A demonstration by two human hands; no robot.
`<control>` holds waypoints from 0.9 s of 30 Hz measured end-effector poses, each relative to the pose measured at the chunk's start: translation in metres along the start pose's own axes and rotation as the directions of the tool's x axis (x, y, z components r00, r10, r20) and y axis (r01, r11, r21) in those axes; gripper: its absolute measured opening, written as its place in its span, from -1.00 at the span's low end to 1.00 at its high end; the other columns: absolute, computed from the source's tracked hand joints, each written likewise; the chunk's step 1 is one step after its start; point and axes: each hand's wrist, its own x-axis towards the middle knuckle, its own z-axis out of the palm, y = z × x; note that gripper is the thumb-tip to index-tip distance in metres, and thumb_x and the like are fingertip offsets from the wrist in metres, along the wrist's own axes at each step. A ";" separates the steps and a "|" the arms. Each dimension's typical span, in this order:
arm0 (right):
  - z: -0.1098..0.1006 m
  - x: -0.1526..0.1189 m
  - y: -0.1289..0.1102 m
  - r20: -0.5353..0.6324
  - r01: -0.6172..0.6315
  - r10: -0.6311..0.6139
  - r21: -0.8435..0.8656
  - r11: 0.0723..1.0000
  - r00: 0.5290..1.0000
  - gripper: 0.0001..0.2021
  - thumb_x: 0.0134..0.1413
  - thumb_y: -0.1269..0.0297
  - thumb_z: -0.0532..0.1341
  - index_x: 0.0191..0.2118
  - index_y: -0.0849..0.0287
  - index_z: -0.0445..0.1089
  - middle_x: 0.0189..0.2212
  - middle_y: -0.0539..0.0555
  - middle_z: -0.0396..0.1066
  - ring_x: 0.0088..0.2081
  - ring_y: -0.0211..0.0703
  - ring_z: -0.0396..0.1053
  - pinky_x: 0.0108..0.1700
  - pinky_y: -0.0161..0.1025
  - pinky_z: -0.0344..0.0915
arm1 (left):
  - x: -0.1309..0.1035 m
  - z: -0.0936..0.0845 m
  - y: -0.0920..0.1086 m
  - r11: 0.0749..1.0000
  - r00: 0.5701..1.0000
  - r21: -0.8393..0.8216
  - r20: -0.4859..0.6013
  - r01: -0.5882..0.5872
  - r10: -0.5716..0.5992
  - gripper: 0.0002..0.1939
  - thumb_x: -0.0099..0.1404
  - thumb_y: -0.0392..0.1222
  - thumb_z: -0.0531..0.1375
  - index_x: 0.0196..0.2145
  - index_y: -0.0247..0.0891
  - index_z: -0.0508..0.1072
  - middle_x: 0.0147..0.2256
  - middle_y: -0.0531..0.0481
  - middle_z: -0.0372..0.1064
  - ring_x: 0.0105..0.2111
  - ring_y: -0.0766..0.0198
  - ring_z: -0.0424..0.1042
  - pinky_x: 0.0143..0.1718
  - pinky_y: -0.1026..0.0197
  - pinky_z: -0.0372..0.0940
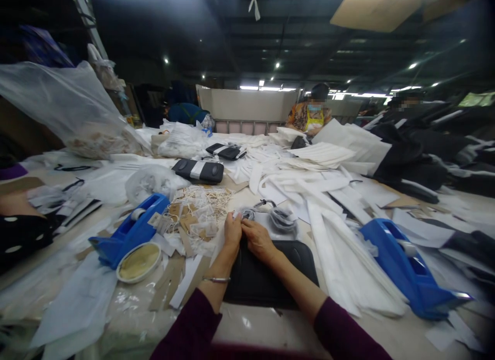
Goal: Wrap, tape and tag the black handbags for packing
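A flat black padded bag (296, 270) lies on the table in front of me, below my forearms. Over its far left corner, my left hand (232, 232) is closed in a pinch. My right hand (260, 240) touches it, thumb and fingers pressed together at the same spot. What the fingertips hold is too small to make out. Just beyond them lies a coiled strap in clear plastic (283, 219), with a dark end piece. Left of my hands is a pile of tags with cream strings (193, 213).
Blue tape dispensers stand left (133, 228) and right (410, 270), with a round tub (139, 262) near the left one. White strips (344, 251) and plastic bags surround wrapped black bags (199, 170). Co-workers (309, 115) are across the table; another person's sleeve (27, 233) is at left.
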 end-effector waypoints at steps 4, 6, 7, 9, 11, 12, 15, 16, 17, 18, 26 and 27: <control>-0.023 -0.027 -0.014 -0.203 -0.186 0.163 -0.105 0.977 0.966 -0.61 0.10 0.59 0.01 0.01 0.20 0.33 -0.01 0.18 0.30 -0.11 -0.07 0.25 -0.09 -0.17 0.23 | 0.001 -0.003 0.008 0.996 0.999 0.088 0.010 -0.033 0.032 -0.78 0.24 -0.08 0.08 -0.29 -0.30 0.37 -0.38 -0.07 0.37 -0.31 0.15 0.39 -0.17 0.11 0.28; -0.037 -0.049 -0.017 -0.282 -0.302 0.239 -0.208 0.930 0.929 -0.63 0.09 0.59 0.03 -0.03 0.19 0.36 -0.03 0.20 0.30 -0.08 0.01 0.21 -0.06 -0.06 0.19 | -0.001 -0.003 0.013 0.990 0.998 0.131 -0.012 -0.052 0.054 -0.77 0.24 -0.11 0.09 -0.22 -0.30 0.37 -0.29 -0.11 0.38 -0.18 0.10 0.38 -0.06 0.05 0.24; -0.042 -0.060 -0.018 -0.287 -0.342 0.266 -0.257 0.904 0.920 -0.67 0.08 0.59 0.04 -0.10 0.17 0.39 -0.09 0.20 0.33 -0.10 0.03 0.19 -0.07 -0.03 0.18 | -0.004 -0.003 0.016 0.987 0.998 0.148 -0.033 -0.056 0.062 -0.75 0.23 -0.13 0.11 -0.17 -0.30 0.36 -0.20 -0.15 0.37 -0.07 0.06 0.33 0.02 0.01 0.19; -0.049 -0.078 -0.015 -0.246 -0.354 0.285 -0.313 0.881 0.926 -0.71 0.08 0.59 0.06 -0.21 0.14 0.43 -0.22 0.16 0.35 -0.14 0.03 0.18 -0.10 -0.04 0.17 | -0.011 -0.001 0.025 0.970 0.990 0.225 -0.086 -0.092 0.114 -0.67 0.22 -0.18 0.13 -0.06 -0.31 0.33 -0.02 -0.24 0.27 0.10 -0.04 0.16 0.12 -0.11 0.06; -0.050 -0.089 -0.010 -0.206 -0.333 0.281 -0.295 0.895 0.937 -0.71 0.09 0.59 0.07 -0.23 0.12 0.45 -0.27 0.12 0.34 -0.16 -0.02 0.17 -0.13 -0.10 0.19 | -0.022 0.003 0.035 0.901 0.957 0.371 -0.090 -0.224 0.275 -0.60 0.23 -0.24 0.13 0.03 -0.32 0.30 0.09 -0.30 0.16 0.16 -0.11 0.05 0.15 -0.18 -0.01; -0.048 -0.092 -0.007 -0.197 -0.325 0.278 -0.273 0.905 0.940 -0.71 0.10 0.59 0.07 -0.22 0.12 0.45 -0.27 0.11 0.34 -0.17 -0.04 0.17 -0.13 -0.13 0.19 | -0.028 0.006 0.041 0.835 0.921 0.443 -0.046 -0.328 0.386 -0.59 0.24 -0.28 0.11 0.06 -0.33 0.29 0.11 -0.30 0.14 0.16 -0.11 0.06 0.14 -0.18 -0.01; -0.042 -0.092 -0.003 -0.204 -0.324 0.281 -0.224 0.919 0.938 -0.72 0.13 0.58 0.06 -0.23 0.13 0.46 -0.27 0.10 0.34 -0.17 -0.06 0.18 -0.13 -0.15 0.21 | -0.044 0.020 0.055 0.572 0.724 0.466 0.266 -0.675 0.636 -0.57 0.29 -0.37 0.02 0.11 -0.29 0.28 0.11 -0.24 0.20 0.11 -0.03 0.15 0.14 -0.08 0.04; -0.041 -0.092 -0.003 -0.213 -0.326 0.281 -0.215 0.921 0.936 -0.73 0.13 0.57 0.06 -0.25 0.14 0.46 -0.28 0.10 0.34 -0.17 -0.06 0.18 -0.13 -0.15 0.22 | -0.048 0.027 0.059 0.511 0.648 0.406 0.382 -0.758 0.659 -0.57 0.30 -0.39 -0.01 0.12 -0.26 0.28 0.10 -0.20 0.24 0.10 0.01 0.17 0.14 -0.04 0.05; -0.040 -0.093 -0.004 -0.227 -0.331 0.284 -0.204 0.921 0.932 -0.74 0.13 0.56 0.06 -0.27 0.15 0.46 -0.28 0.10 0.34 -0.17 -0.05 0.19 -0.14 -0.14 0.22 | -0.051 0.034 0.061 0.476 0.585 0.340 0.481 -0.811 0.653 -0.56 0.30 -0.41 -0.02 0.11 -0.23 0.29 0.09 -0.16 0.26 0.10 0.06 0.19 0.14 0.01 0.08; -0.040 -0.093 -0.004 -0.244 -0.337 0.290 -0.184 0.923 0.925 -0.74 0.12 0.57 0.06 -0.30 0.16 0.45 -0.28 0.11 0.35 -0.17 -0.05 0.19 -0.14 -0.14 0.22 | -0.053 0.041 0.063 0.471 0.547 0.289 0.557 -0.833 0.625 -0.56 0.30 -0.41 -0.02 0.10 -0.21 0.29 0.09 -0.13 0.28 0.09 0.10 0.22 0.12 0.06 0.11; -0.050 -0.094 0.018 -0.579 -0.406 0.549 0.370 0.836 0.603 -0.75 0.01 0.55 -0.02 -0.26 0.14 0.30 -0.24 0.10 0.28 -0.14 -0.11 0.27 -0.05 -0.15 0.26 | -0.058 0.069 0.059 0.560 0.646 0.413 0.693 -0.718 0.318 -0.67 0.26 -0.18 0.17 -0.01 -0.16 0.33 -0.02 -0.13 0.34 -0.20 0.08 0.44 -0.20 0.15 0.28; -0.051 -0.089 0.027 -0.604 -0.442 0.591 0.396 0.805 0.535 -0.74 0.00 0.51 -0.01 -0.19 0.15 0.27 -0.19 0.13 0.27 -0.10 -0.08 0.26 -0.03 -0.12 0.25 | -0.059 0.068 0.058 0.550 0.647 0.422 0.694 -0.721 0.316 -0.68 0.25 -0.19 0.17 -0.02 -0.15 0.34 -0.02 -0.13 0.33 -0.22 0.08 0.44 -0.21 0.15 0.27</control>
